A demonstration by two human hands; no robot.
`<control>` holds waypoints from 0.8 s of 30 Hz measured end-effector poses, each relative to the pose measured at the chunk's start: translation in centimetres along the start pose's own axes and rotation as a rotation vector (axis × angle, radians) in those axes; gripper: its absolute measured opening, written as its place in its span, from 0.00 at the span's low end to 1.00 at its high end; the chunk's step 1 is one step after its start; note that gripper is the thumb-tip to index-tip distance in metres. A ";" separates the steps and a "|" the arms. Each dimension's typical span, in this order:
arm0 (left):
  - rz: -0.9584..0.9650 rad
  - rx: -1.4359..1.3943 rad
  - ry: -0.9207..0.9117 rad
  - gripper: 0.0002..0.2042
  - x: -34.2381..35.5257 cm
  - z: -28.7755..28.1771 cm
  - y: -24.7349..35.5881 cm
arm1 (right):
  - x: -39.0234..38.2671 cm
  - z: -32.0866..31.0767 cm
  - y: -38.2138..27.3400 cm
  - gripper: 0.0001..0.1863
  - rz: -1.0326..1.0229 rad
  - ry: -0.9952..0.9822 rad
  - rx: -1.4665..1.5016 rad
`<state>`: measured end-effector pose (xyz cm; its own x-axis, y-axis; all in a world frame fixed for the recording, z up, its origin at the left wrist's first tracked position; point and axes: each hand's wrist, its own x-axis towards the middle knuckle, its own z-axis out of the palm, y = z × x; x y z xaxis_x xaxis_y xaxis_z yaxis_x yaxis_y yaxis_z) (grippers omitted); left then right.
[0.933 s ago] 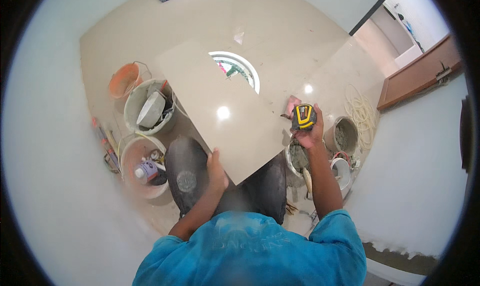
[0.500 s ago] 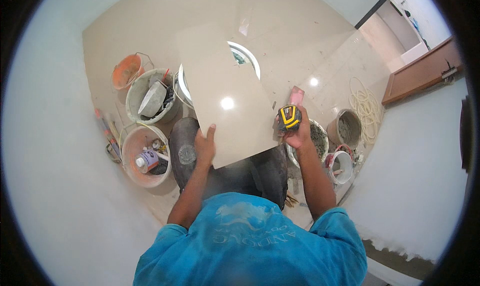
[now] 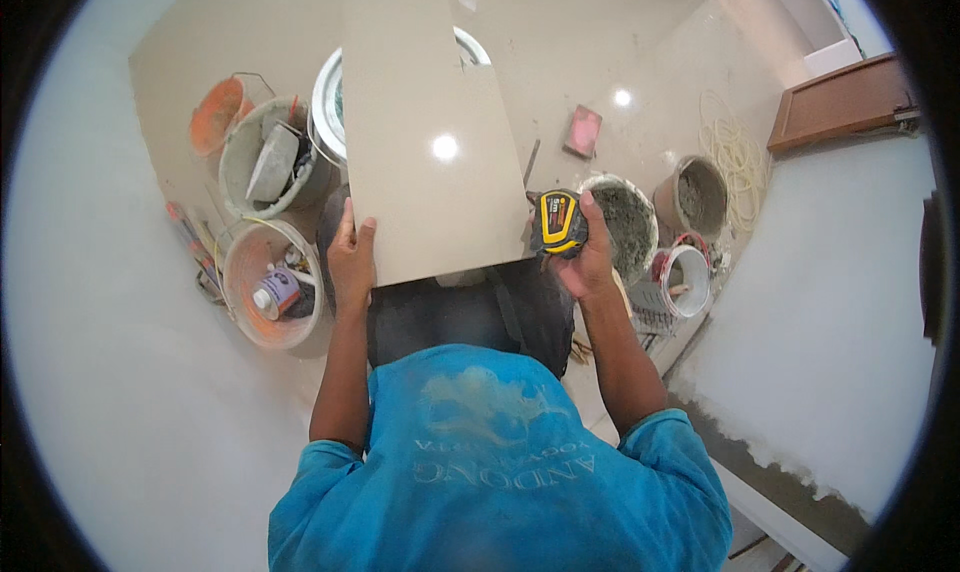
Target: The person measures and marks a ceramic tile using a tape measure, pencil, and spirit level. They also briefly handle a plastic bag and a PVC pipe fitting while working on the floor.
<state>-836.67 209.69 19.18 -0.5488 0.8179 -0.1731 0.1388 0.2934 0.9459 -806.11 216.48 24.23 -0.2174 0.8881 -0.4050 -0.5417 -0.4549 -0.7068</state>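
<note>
A large beige tile (image 3: 440,192), with a step cut into its far right edge, lies over my lap. At its near left corner my left hand (image 3: 350,257) is closed on the edge, thumb on top and the other fingers at the side. My right hand (image 3: 588,262) is wrapped round a black and yellow tape measure (image 3: 559,222), held against the tile's near right edge. Whether its hidden fingers also support the tile I cannot tell. Behind the tile, a round white-rimmed basin (image 3: 328,102) is partly covered.
Buckets with tools stand at left, among them an orange-stained one (image 3: 235,272) holding a bottle. At right are a mortar bucket (image 3: 630,227), a brown bucket (image 3: 695,192) and a small white pail (image 3: 688,282). A pink block (image 3: 583,132) and coiled hose (image 3: 735,162) lie on the floor.
The tile has turned from a slant to nearly straight and sits further left. The tape measure has moved slightly left and nearer its edge. The pink block now shows clear of my right hand.
</note>
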 end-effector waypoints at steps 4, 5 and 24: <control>0.024 0.197 0.039 0.24 -3.5 -1.8 -0.5 | -2.6 -0.2 -0.8 0.30 -0.041 -0.094 -0.346; 0.016 0.383 0.043 0.22 -4.7 -2.4 0.2 | -3.3 0.2 -1.0 0.31 -0.079 -0.124 -0.474; -0.297 -0.274 -0.700 0.18 -11.8 -3.3 4.8 | -6.9 7.0 1.3 0.31 -0.490 -0.782 -1.525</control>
<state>-832.25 199.83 26.63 0.1255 0.8717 -0.4737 -0.1888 0.4897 0.8512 -810.98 210.23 30.19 -0.8267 0.5625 0.0093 0.3909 0.5863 -0.7095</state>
